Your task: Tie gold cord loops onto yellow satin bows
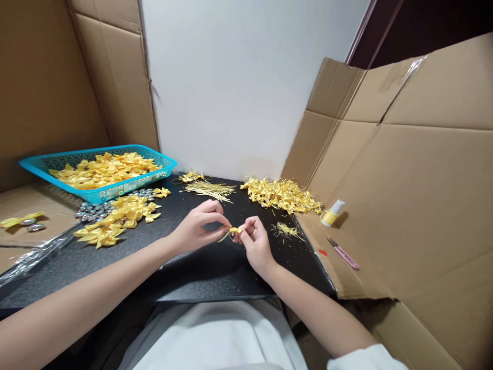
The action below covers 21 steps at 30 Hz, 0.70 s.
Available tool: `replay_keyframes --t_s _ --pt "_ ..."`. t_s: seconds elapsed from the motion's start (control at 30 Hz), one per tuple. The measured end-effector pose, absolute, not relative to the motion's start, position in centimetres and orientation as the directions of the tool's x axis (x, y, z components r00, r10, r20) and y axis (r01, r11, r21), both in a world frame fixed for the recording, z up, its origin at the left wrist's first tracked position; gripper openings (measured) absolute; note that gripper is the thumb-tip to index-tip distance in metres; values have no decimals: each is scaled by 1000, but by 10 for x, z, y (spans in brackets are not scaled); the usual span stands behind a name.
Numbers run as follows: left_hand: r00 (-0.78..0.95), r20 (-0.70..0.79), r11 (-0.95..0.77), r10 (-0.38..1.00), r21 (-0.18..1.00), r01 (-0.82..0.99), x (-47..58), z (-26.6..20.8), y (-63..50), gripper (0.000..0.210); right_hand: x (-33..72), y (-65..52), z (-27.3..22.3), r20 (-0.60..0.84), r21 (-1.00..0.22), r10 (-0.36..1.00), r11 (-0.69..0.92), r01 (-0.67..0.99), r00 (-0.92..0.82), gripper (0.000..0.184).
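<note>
Between my two hands, above the front middle of the black table (185,288), is a small yellow ribbon bow (234,230) with a thin gold tie trailing to its left. My left hand (204,223) pinches the bow's left side between thumb and fingertips. On the other side, the thumb and fingers of my right hand (254,244) are closed at the bow's right end. Past my hands lies a bundle of gold ties (211,190). A heap of tied yellow bows (283,195) sits at the back right, and loose yellow bows (119,216) are piled at the left.
A blue basket (96,195) full of yellow bows stands back left, with silver beads (92,210) before it. Gold clippings (287,229) lie at right. Pink-handled snips (344,256) and a small yellow-and-white bottle (332,213) are on cardboard. Cardboard walls (423,195) flank the table.
</note>
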<state>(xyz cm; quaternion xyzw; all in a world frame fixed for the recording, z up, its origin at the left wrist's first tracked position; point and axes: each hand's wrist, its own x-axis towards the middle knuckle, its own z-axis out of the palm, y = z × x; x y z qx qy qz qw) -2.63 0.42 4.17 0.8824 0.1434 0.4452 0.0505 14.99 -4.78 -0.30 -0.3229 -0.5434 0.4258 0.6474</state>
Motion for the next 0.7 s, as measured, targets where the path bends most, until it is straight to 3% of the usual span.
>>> replay_keyframes --t_s 0.7 --pt "542 800 -966 256 190 176 -26 39 4 10 150 -49 -2 460 -873 887 460 -161 41 27"
